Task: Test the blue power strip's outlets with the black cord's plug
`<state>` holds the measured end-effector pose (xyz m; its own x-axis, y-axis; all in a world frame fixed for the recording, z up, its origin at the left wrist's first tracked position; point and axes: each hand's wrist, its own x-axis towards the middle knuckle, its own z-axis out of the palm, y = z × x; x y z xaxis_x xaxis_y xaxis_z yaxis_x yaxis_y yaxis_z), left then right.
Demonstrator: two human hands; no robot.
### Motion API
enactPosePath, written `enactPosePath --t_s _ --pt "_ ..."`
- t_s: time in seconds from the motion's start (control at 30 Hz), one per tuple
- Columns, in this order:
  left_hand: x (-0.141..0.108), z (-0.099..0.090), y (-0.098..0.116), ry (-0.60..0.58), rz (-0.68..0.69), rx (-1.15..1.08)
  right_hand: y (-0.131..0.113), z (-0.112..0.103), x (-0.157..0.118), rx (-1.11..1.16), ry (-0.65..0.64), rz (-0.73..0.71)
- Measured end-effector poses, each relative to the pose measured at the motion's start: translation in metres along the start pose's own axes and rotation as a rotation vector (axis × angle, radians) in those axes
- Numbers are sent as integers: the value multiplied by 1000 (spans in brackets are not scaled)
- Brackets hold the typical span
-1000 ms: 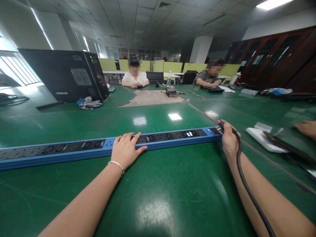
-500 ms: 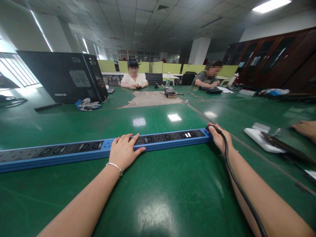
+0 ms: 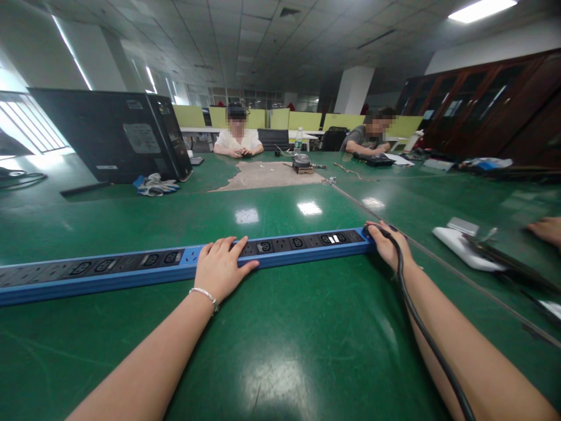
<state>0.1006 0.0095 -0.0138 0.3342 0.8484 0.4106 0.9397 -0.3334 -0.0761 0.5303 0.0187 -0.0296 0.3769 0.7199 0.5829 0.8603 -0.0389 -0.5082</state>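
Note:
A long blue power strip (image 3: 289,255) with black sockets lies across the green table, running out of view at the left. My left hand (image 3: 221,268) lies over its middle, fingers spread across the top and thumb along the near side. At the strip's right end, my right hand (image 3: 388,242) is closed around the end where the black cable (image 3: 409,298) meets it. The cable runs from there over my right forearm to the bottom edge. The right fingertips are partly hidden behind the cable and the strip's end.
A black cabinet (image 3: 109,134) and gloves (image 3: 156,185) stand and lie at the back left. Across the table sit two people (image 3: 238,140) (image 3: 366,139). A white device (image 3: 464,248) lies at the right, near another person's hand (image 3: 546,229).
My right hand has shifted very slightly left at the strip's end. The other person's hand at the right edge has moved a little to the right. My left hand has stayed put.

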Motion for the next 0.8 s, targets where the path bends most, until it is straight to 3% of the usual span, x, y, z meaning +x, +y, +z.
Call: enactPosePath --t_s 0.13,0.27,0.53,0.8 --pt "0 0 0 -3 1 -7 -6 0 -4 -59 -74 52" --pt "0 -1 0 -2 1 -8 -7 0 -10 -132 -78 15" --pt "0 1 0 5 0 -5 -6 3 -16 -181 -20 -44" --pt "0 1 -1 12 6 -9 -10 3 -20 -189 -6 6"
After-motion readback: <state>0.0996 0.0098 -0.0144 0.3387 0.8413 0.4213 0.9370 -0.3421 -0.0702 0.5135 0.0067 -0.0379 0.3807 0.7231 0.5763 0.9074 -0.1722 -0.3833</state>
